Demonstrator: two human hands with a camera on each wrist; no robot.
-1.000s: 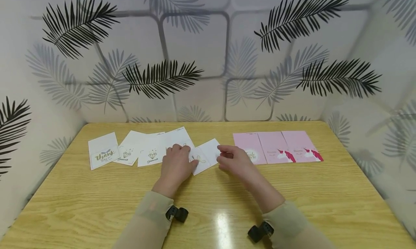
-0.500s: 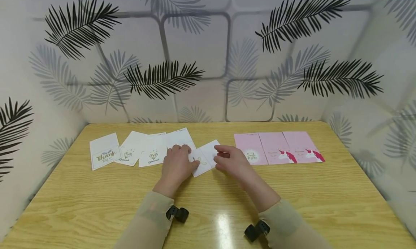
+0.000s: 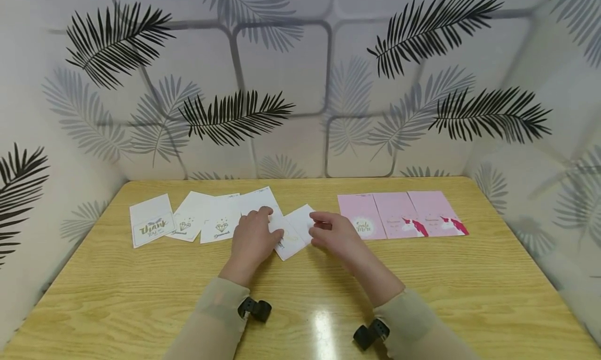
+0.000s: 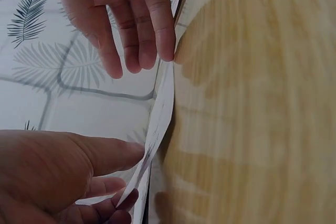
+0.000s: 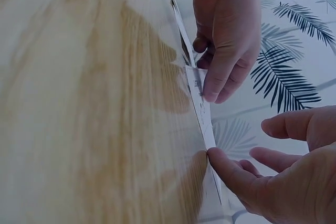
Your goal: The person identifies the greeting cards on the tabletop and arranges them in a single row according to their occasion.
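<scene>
The askew white card (image 3: pixel 295 237) is around mid-worktop (image 3: pixel 300 308), and in the left wrist view the end nearest the left hand (image 3: pixel 253 238) looks a bit raised. That hand has it pinched between thumb and fingers. The right hand (image 3: pixel 337 236) is loosely spread, gripping nothing, with one fingertip right at the card's other end. My worry: push from both ends and thin card stock could buckle or crease. Also, the tilted white card (image 3: pixel 260 197) behind sits partly hidden by the left hand, so a sloppy drag might take it along. Further left are the diamond cards (image 3: pixel 220 208) and thank-you card (image 3: pixel 150 208); a stray right knuckle could nudge the pink cards (image 3: pixel 396 206).
</scene>
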